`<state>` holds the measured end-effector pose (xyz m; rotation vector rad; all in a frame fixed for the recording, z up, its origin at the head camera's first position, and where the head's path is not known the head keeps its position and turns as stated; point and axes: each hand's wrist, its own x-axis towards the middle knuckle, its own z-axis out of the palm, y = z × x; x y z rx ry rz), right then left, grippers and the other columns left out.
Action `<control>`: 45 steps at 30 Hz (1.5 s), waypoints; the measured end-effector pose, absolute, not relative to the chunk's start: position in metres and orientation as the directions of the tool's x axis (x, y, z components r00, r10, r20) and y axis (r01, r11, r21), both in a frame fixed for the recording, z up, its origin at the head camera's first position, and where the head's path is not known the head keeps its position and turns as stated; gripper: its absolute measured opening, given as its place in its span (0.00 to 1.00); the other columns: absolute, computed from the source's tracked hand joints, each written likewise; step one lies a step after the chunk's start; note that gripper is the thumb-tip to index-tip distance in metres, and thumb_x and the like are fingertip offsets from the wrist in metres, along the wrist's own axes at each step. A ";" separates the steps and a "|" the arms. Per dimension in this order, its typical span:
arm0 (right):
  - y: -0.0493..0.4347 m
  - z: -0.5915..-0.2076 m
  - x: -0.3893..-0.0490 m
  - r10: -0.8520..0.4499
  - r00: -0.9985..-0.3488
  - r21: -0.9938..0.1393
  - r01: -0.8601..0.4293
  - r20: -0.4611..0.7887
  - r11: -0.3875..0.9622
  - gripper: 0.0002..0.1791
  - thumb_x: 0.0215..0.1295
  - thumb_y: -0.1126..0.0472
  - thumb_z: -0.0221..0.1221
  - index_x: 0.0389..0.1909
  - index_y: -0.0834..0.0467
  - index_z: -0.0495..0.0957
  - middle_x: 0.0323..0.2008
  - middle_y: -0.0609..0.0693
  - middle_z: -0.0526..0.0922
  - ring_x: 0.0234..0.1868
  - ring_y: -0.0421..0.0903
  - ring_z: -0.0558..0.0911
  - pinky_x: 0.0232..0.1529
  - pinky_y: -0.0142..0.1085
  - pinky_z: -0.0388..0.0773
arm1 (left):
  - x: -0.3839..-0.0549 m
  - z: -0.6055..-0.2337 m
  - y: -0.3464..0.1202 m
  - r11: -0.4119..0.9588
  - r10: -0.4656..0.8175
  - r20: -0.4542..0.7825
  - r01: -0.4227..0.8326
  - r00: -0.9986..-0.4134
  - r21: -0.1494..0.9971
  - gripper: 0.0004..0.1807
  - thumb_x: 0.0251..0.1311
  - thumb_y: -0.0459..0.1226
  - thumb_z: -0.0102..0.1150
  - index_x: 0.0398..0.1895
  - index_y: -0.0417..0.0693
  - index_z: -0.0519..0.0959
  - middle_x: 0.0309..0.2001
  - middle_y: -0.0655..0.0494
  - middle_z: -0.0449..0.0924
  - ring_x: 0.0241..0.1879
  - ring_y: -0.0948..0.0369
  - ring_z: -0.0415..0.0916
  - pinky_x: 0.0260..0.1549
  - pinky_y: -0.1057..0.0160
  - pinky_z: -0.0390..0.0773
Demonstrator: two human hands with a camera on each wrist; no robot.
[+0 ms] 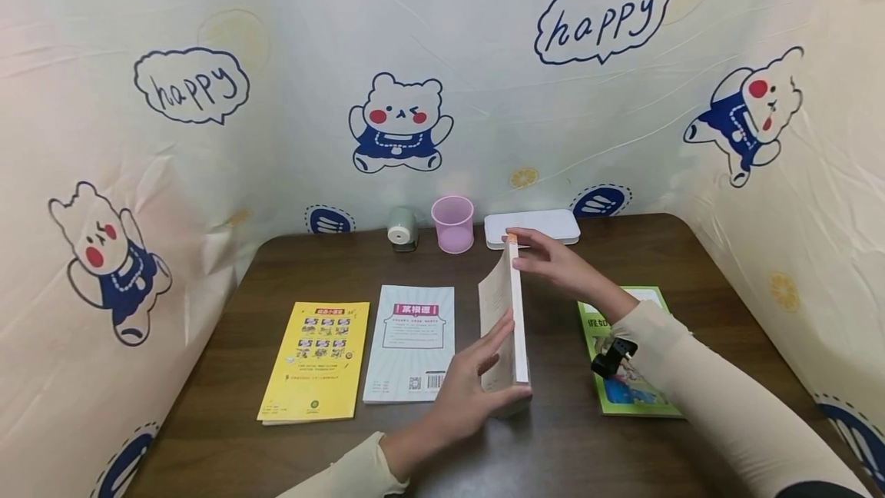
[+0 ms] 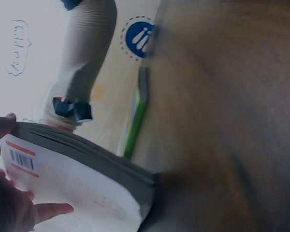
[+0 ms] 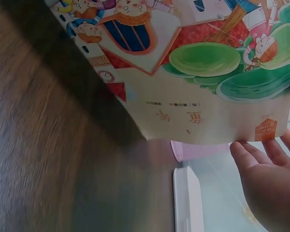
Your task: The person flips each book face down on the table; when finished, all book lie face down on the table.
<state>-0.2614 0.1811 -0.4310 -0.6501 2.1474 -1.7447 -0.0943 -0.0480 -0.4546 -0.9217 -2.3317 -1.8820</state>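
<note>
A book stands on edge above the brown table, its white spine side toward the head view. My left hand grips its near end, fingers spread on the pale back cover and thumb on the edge. My right hand holds the far top corner with thumb and fingers. In the right wrist view the front cover carries bright pictures of children and green shapes. The left wrist view shows the barcode side of the book, with fingers of the left hand across it.
A yellow book and a pale blue book lie on the left. A green-edged book lies partly under the right forearm. Along the back stand a green pencil sharpener, a pink cup and a white case.
</note>
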 end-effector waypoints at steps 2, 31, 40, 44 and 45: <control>0.187 -0.432 -0.261 -0.521 -0.853 -0.970 -0.153 0.033 0.188 0.37 0.73 0.58 0.62 0.80 0.52 0.59 0.77 0.59 0.63 0.76 0.63 0.65 0.70 0.59 0.68 | -0.095 -0.460 -0.043 0.066 0.439 0.346 0.414 -0.829 0.908 0.48 0.56 0.32 0.77 0.79 0.51 0.64 0.81 0.62 0.55 0.78 0.56 0.57 0.62 0.45 0.77; 0.214 -0.460 -0.259 -0.529 -0.848 -0.959 -0.122 -0.033 0.256 0.45 0.70 0.60 0.66 0.81 0.56 0.53 0.80 0.62 0.56 0.79 0.66 0.56 0.73 0.61 0.60 | -0.111 -0.498 -0.029 0.222 0.541 0.160 0.323 -0.826 0.920 0.49 0.63 0.44 0.73 0.82 0.52 0.56 0.79 0.55 0.59 0.74 0.56 0.64 0.67 0.52 0.73; 0.218 -0.467 -0.259 -0.538 -0.842 -0.957 -0.126 -0.036 0.261 0.45 0.69 0.60 0.68 0.80 0.60 0.53 0.80 0.62 0.57 0.79 0.65 0.56 0.74 0.60 0.60 | -0.118 -0.498 -0.030 0.421 0.624 0.116 0.457 -0.773 0.784 0.51 0.59 0.48 0.75 0.80 0.42 0.59 0.79 0.47 0.60 0.77 0.54 0.59 0.75 0.57 0.61; 0.221 -0.469 -0.260 -0.542 -0.839 -0.954 -0.128 -0.041 0.270 0.45 0.69 0.61 0.67 0.80 0.60 0.53 0.80 0.62 0.57 0.79 0.66 0.55 0.74 0.60 0.60 | -0.120 -0.497 -0.031 0.482 0.674 0.096 0.535 -0.732 0.694 0.52 0.57 0.48 0.77 0.80 0.40 0.59 0.79 0.47 0.59 0.77 0.53 0.59 0.75 0.57 0.61; 0.222 -0.470 -0.260 -0.544 -0.838 -0.952 -0.133 -0.040 0.275 0.45 0.69 0.61 0.67 0.80 0.60 0.53 0.80 0.62 0.57 0.79 0.66 0.55 0.74 0.61 0.60 | -0.120 -0.497 -0.032 0.492 0.687 0.089 0.552 -0.721 0.673 0.52 0.57 0.48 0.77 0.80 0.40 0.59 0.80 0.47 0.59 0.78 0.52 0.59 0.75 0.57 0.61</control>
